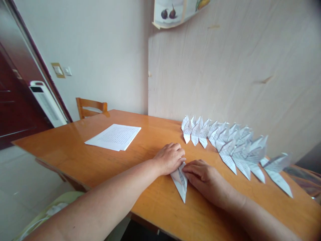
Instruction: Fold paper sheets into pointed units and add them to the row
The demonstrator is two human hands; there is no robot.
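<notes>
Our left hand bends its fingers over the far end of the folded paper; our right hand bunches its fingertips at the right edge. We cannot tell whether either pinches it. The paper lies on the table between our hands, its point toward us. For a clean crease, we should probably steady it with the left and press evenly with the right. Left of our left hand lie printed sheets; beyond our right, folded pieces stand close-packed, leaving that side crowded.
</notes>
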